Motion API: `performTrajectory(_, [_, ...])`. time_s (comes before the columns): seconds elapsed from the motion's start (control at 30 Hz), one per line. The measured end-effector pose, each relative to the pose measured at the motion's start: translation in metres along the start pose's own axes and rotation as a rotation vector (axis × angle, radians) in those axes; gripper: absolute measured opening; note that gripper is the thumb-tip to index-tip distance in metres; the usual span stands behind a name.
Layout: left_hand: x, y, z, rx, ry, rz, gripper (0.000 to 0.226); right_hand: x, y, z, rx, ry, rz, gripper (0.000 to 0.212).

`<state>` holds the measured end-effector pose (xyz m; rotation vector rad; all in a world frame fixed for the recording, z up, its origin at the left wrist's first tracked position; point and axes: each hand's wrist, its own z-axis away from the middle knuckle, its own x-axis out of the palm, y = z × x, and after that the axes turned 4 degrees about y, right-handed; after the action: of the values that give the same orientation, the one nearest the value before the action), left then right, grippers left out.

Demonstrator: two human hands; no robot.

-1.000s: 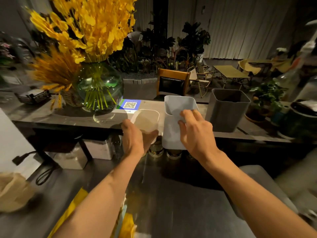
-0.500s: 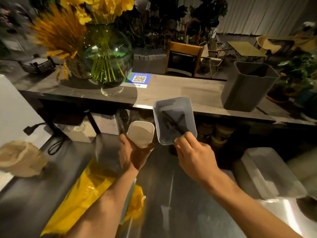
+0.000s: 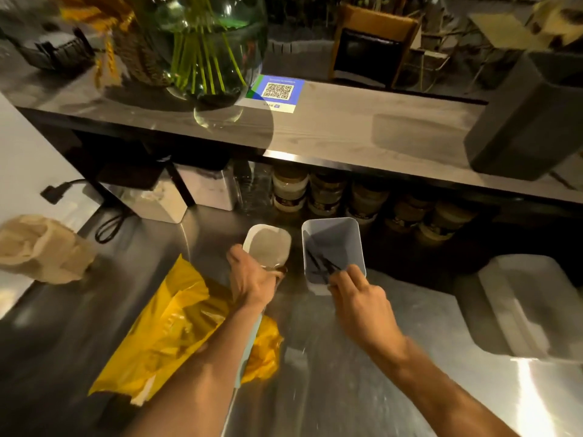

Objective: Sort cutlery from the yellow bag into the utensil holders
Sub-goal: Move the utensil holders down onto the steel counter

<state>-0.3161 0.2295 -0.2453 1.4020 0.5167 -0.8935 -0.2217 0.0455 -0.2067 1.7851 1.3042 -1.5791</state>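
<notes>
1. Cutlery for sorting is presumably inside the yellow bag [image 3: 164,326], which lies crumpled on the steel counter [image 3: 347,389] under the left forearm. None of its contents can be made out (the plastic hides them).
2. A second ago both holders stood on the wooden shelf [image 3: 347,130] above. Now they are down at counter level just beyond the bag, side by side with a small gap between them.
3. The left hand [image 3: 252,279] is closed around the lower side of the white holder [image 3: 266,247], which looks empty.
4. The right hand [image 3: 359,298] pinches the near rim of the grey-blue holder [image 3: 331,241], with its fingers curled over the edge. A few dark utensils [image 3: 321,263] already lie inside, leaning toward that rim.
5. Whether either base is resting on the counter yet cannot be told, as both holders are tilted a little toward the camera.
6. The move brings the holders within easy reach of the bag (they were well apart from it before), so the setting-up looks nearly done. No piece has yet come out of the bag.
7. The next step probably means setting both holders flat and letting go before opening the bag. The taller grey-blue one, held only by its rim, seems the likelier to tip.
</notes>
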Motion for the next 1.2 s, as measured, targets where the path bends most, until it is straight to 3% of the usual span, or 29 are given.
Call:
performTrajectory(0.07, [0.003,-0.004,0.001,0.004,-0.043,-0.001,0.087,0.013,0.005,-0.004,0.079,-0.114,-0.004,0.008])
performTrajectory(0.2, [0.013,-0.014,-0.002,0.01,-0.056,0.009,0.087,0.028,0.003,-0.013,0.138,-0.201,0.003,0.004])
performTrajectory(0.4, [0.024,-0.025,-0.008,0.022,-0.081,0.006,0.089,0.047,0.002,-0.019,0.124,-0.158,0.006,0.014])
performTrajectory(0.7, [0.007,-0.001,-0.015,-0.008,-0.225,-0.378,0.124,0.023,-0.007,-0.022,0.182,-0.236,0.039,0.021])
performTrajectory(0.8, [-0.015,0.026,-0.012,-0.011,-0.111,-0.334,0.111,-0.006,-0.005,-0.029,0.196,-0.169,-0.023,0.021])
performTrajectory(0.9, [-0.038,0.074,0.0,0.224,0.18,-0.092,0.068,-0.049,0.01,-0.038,0.159,0.023,-0.008,0.02])
performTrajectory(1.0, [-0.053,0.136,0.018,0.555,0.283,0.19,0.036,-0.094,0.029,-0.054,0.159,0.224,0.0,0.018])
performTrajectory(1.1, [-0.052,0.203,0.047,0.837,0.167,0.288,0.04,-0.14,0.054,-0.062,0.173,0.382,0.006,0.013])
performTrajectory(1.2, [-0.042,0.265,0.078,0.968,-0.014,0.31,0.069,-0.179,0.089,-0.067,0.185,0.545,0.092,0.015])
